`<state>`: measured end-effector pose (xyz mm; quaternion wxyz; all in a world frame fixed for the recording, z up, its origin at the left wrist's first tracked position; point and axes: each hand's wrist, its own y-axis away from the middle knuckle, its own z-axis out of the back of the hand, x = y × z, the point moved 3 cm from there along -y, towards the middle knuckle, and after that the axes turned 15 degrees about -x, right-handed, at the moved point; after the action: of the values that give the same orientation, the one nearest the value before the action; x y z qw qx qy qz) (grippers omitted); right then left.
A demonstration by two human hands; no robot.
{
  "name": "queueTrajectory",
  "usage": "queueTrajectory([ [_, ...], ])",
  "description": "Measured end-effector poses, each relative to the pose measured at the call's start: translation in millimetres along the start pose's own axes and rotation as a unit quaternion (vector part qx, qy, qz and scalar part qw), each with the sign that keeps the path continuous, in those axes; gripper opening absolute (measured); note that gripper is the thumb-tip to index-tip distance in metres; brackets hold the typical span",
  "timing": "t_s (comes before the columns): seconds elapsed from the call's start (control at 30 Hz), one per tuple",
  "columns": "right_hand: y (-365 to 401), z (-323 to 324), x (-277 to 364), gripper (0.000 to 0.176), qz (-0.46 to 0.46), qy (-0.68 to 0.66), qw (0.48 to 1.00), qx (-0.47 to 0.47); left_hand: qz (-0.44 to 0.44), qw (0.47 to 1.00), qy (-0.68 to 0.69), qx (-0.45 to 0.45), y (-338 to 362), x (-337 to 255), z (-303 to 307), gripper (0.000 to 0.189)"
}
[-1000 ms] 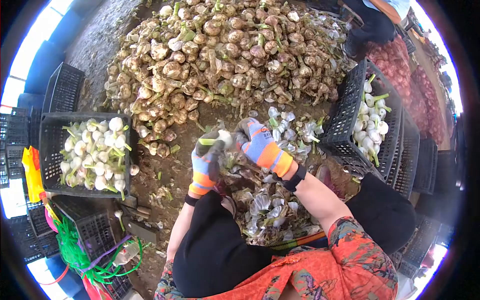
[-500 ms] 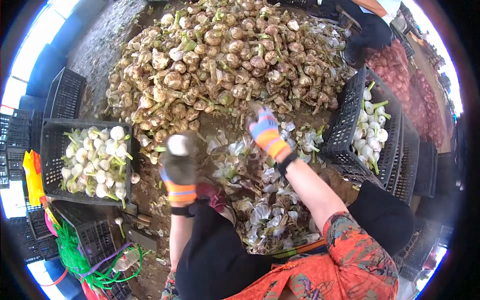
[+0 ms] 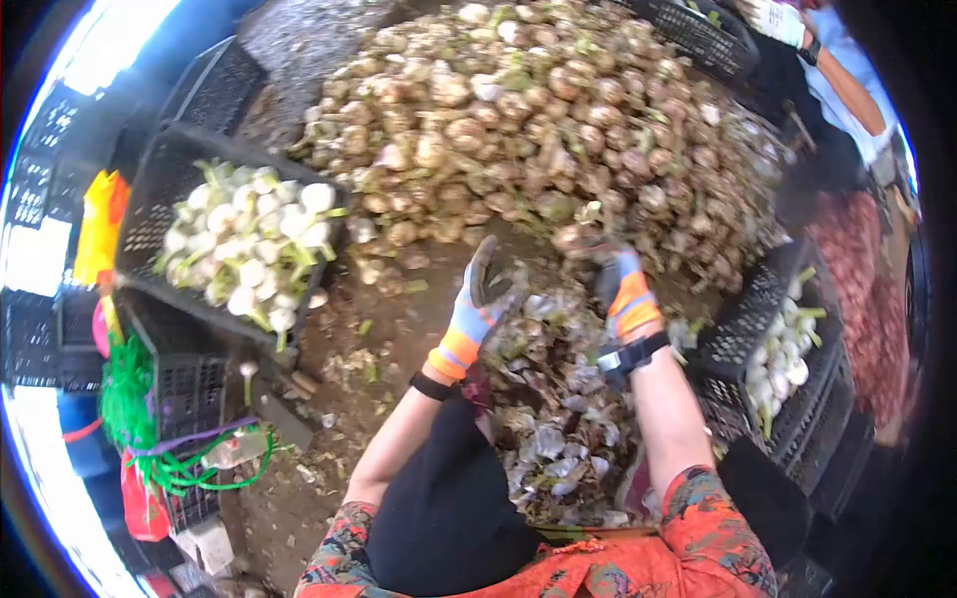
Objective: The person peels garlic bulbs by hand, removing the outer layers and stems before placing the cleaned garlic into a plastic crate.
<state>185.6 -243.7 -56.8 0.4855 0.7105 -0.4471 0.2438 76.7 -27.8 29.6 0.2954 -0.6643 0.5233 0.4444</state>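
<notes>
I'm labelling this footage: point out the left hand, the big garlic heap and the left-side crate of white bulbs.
Left hand (image 3: 479,299): head view, middle of the gloved hand.
Garlic heap (image 3: 538,140): head view, middle of the heap.
Crate (image 3: 150,221): head view, perforated left wall.

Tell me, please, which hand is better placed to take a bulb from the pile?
Probably the right hand: it is at the near edge of the pile, close to a bulb, though blur hides whether it grips it. The left hand seems open, with no bulb visible in it.
</notes>
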Motion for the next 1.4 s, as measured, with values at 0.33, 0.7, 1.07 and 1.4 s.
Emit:
queueTrajectory([
  [0.33,122.4,-77.2,9.6,0.030,0.042,0.059,0.997,-0.033,-0.130,0.980,-0.149,0.012,18.4,25.2,-4.3,0.072],
  [0.7,109.8,-55.7,-17.3,0.026,0.200,0.151,0.968,-0.005,-0.133,0.984,-0.114,-0.002,20.0,15.9,-11.6,0.071],
  [1.07,131.9,-68.6,20.8,0.025,0.368,0.276,0.887,-0.036,0.091,0.991,-0.086,0.043,23.8,-2.0,-29.4,0.060],
  [1.4,120.7,-45.5,9.2,0.009,0.128,0.061,0.979,-0.147,0.032,0.989,-0.104,0.105,19.5,10.7,-6.6,0.066],
])
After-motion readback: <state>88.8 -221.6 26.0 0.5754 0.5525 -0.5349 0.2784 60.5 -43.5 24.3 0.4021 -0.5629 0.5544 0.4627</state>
